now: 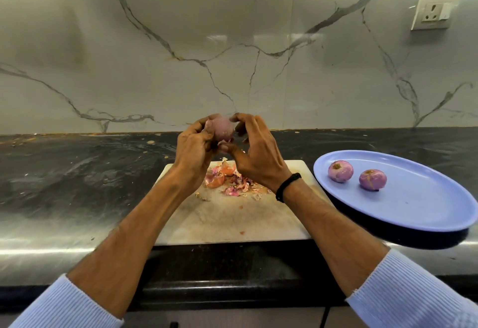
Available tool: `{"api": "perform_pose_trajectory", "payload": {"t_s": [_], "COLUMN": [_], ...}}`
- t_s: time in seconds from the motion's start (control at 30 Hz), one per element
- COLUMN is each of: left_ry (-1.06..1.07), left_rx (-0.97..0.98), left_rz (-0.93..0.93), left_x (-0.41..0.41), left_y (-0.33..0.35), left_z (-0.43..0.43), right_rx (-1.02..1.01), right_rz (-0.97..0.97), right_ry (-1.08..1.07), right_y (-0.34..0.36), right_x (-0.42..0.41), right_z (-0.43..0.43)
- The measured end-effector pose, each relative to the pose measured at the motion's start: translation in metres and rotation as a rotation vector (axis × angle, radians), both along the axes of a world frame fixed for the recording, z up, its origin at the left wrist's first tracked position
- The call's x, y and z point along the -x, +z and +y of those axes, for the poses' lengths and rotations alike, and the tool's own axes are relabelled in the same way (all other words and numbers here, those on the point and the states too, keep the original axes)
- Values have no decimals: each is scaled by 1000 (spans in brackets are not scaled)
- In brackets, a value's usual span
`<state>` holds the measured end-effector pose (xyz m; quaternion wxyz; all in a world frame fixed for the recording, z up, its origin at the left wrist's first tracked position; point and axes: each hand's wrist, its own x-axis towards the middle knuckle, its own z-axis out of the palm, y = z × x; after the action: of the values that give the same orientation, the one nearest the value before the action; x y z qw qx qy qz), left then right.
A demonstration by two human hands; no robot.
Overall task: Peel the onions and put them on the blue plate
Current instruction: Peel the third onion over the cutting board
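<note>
A: Room round the cutting board (232, 219)?
B: Open worktop (77, 185) left of it. Blue plate (413, 206) just right, rim near the board's edge, carrying two peeled onions (340, 171).
A: The onion (223, 127)?
B: Above the board's far edge. Left hand (194, 146) and right hand (256, 157) grip it, fingers (243, 118) curled round. Pale purple, smooth. Peel scraps (227, 180) on the board.

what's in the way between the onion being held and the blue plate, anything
Nothing visible. The onion, held in the left hand and right hand, has only counter between it and the blue plate. Two peeled onions sit on its far part; the rest is bare.
</note>
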<state>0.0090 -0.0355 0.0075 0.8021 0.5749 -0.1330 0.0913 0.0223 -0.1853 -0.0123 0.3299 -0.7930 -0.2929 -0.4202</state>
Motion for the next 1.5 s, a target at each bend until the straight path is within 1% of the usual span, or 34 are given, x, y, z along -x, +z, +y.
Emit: {"api": "perform_pose_trajectory", "payload": {"t_s": [0.23, 0.4, 0.6, 0.77, 0.87, 1.0, 1.37, 1.5], "left_ry": [-39, -56, -79, -52, -46, -40, -43, -30], "left_rx": [1, 2, 60, 63, 28, -10, 58, 58], "left_rz": [8, 18, 25, 31, 32, 33, 65, 68], "left_x": [4, 4, 6, 5, 4, 5, 5, 5], "left_y": [1, -2, 0, 0, -3, -3, -1, -1], "left_z": [-2, -3, -4, -3, -3, -3, -5, -3], "right_rx": [-13, 14, 38, -39, -44, -17, 51, -42], "right_rz": [-72, -106, -163, -99, -59, -60, -91, -92], "right_ry": [-27, -37, -74, -22, -3, -27, -76, -20], "right_y": [-2, -4, -4, -2, -4, -10, -11, -8], "right_x": [-4, -6, -3, -1, -2, -6, -7, -4], "right_z": [0, -1, -2, 2, -2, -4, -1, 4]}}
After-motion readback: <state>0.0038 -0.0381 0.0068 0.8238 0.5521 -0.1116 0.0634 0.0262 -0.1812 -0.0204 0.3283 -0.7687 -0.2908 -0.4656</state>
